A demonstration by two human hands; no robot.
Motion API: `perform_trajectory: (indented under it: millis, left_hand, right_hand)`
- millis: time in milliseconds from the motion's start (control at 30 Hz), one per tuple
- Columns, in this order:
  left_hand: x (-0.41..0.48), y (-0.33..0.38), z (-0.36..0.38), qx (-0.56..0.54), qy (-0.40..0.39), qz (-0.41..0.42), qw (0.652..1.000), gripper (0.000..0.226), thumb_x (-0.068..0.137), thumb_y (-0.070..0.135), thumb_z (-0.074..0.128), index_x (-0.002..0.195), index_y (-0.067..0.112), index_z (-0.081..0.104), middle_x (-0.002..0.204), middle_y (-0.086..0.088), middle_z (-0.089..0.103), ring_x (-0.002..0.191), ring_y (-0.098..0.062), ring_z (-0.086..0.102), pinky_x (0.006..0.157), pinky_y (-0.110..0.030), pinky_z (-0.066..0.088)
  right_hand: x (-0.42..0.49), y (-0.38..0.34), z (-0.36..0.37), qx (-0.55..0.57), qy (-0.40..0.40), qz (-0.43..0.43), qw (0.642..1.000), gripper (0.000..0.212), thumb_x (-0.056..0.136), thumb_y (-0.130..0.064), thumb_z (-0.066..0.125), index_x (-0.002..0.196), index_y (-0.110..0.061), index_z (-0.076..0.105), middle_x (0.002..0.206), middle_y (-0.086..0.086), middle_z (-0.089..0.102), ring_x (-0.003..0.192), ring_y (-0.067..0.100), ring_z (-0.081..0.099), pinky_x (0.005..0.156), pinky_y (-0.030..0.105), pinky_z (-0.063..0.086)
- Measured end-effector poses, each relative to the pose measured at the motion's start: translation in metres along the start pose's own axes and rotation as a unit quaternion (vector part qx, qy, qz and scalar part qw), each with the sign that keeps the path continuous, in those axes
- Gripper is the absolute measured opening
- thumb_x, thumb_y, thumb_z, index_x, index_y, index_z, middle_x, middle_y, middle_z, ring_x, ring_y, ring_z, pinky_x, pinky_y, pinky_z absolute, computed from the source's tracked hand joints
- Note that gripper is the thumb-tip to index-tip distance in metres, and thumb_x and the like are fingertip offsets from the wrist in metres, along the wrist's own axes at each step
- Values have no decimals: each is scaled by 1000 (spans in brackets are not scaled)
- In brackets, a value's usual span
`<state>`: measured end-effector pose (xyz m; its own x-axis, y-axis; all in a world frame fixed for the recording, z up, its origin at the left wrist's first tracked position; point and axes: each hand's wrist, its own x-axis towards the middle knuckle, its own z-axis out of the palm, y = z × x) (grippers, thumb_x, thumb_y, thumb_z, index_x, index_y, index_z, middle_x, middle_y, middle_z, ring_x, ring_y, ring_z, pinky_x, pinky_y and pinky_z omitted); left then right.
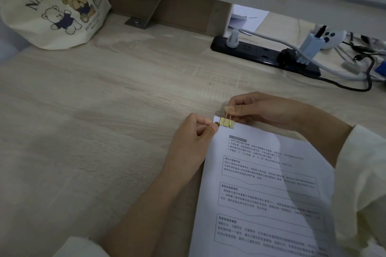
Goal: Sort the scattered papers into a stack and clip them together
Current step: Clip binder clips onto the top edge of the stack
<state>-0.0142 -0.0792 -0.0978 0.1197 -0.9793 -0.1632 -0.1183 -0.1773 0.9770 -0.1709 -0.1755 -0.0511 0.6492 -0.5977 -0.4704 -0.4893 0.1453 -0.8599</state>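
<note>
1. The stack of papers [265, 190] lies on the pale wooden surface [104, 121], squared up, with a gold binder clip [227, 122] seated on its far left corner.
2. The left hand [192, 137] has its fingers pinched on the corner of the stack, just beside the clip; the right hand [265, 110] has its fingers closed on the clip's wire handles.
3. To do this well, I judge the left hand should hold the sheets flush while the right presses the clip fully onto the edge, then folds the handles flat.
4. The stack's long axis runs from the person outward, tilted slightly left; its top edge points away, toward the power strip [265, 56].
5. The clip's mouth faces the person and its handles stand up, away from the page.
</note>
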Motion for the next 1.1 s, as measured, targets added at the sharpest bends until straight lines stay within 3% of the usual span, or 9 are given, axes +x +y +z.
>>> perform_trajectory:
  millis: [400, 600, 667, 700, 733, 800, 933, 1000, 1100]
  left_hand:
    - [-2, 1, 1, 38, 9, 8, 999, 9, 88, 25, 59, 84, 23, 51, 77, 11, 66, 66, 6, 60, 55, -6, 42]
    - [-15, 2, 6, 5, 1, 30, 1000, 20, 91, 15, 54, 111, 22, 54, 106, 11, 62, 91, 8, 58, 71, 1, 43]
    - [-26, -1, 8, 7, -16, 39, 999, 27, 90, 20, 54, 115, 29, 51, 117, 13, 59, 105, 9, 56, 88, -8, 45]
    - [-34, -3, 10, 26, -28, 41, 998, 34, 87, 29, 54, 121, 30, 49, 126, 10, 56, 115, 3, 53, 99, -22, 45]
    - [-41, -6, 11, 44, -40, 43, 997, 48, 84, 37, 53, 130, 28, 44, 135, 7, 51, 125, -6, 48, 105, -37, 41]
    - [-54, -7, 13, 63, -55, 40, 996, 66, 81, 41, 50, 142, 26, 31, 147, 6, 39, 135, -12, 38, 111, -45, 34]
    - [-70, 1, 18, 87, -50, 57, 993, 60, 95, 18, 46, 148, 22, 18, 154, 11, 22, 140, -4, 21, 116, -24, 17]
    - [-73, 4, 21, 111, -54, 70, 990, 58, 96, 10, 42, 147, 19, 17, 145, 23, 24, 132, 10, 23, 103, -1, 16]
    - [-76, 6, 24, 127, -58, 87, 986, 55, 94, 0, 41, 143, 17, 24, 112, 43, 22, 97, 41, 24, 77, 16, 15]
  right_hand:
    - [-6, 0, 4, -21, 30, 37, 999, 32, 88, -32, 54, 100, -4, 65, 81, -3, 69, 73, 7, 63, 69, 13, 51]
    - [-62, 4, -3, -33, 283, 28, 958, 31, 92, -31, 53, 118, -18, 61, 118, -2, 64, 110, 13, 59, 104, 31, 42]
    - [-96, 17, 4, -20, 346, 65, 936, 33, 92, -31, 52, 124, -22, 57, 124, -6, 58, 119, 16, 52, 107, 32, 36]
    - [-112, 26, 12, -15, 366, 82, 927, 36, 93, -31, 51, 128, -23, 54, 125, -9, 54, 122, 16, 48, 106, 30, 33]
    - [-126, 33, 21, -7, 382, 94, 920, 39, 93, -29, 50, 132, -21, 50, 125, -8, 51, 125, 17, 46, 103, 27, 31]
    - [-148, 48, 39, 22, 404, 106, 908, 43, 95, -24, 48, 136, -15, 44, 127, -4, 51, 117, 17, 49, 94, 24, 33]
    - [-165, 61, 60, 69, 411, 96, 904, 34, 95, -10, 44, 129, -6, 49, 112, 4, 62, 107, 18, 59, 91, 33, 45]
    - [-165, 62, 66, 89, 384, 72, 916, 35, 95, -10, 43, 127, -19, 52, 120, -3, 63, 106, 12, 61, 89, 27, 50]
    - [-163, 71, 70, 74, 371, 79, 922, 51, 92, -20, 49, 141, -24, 37, 141, -5, 47, 126, 20, 49, 105, 44, 40]
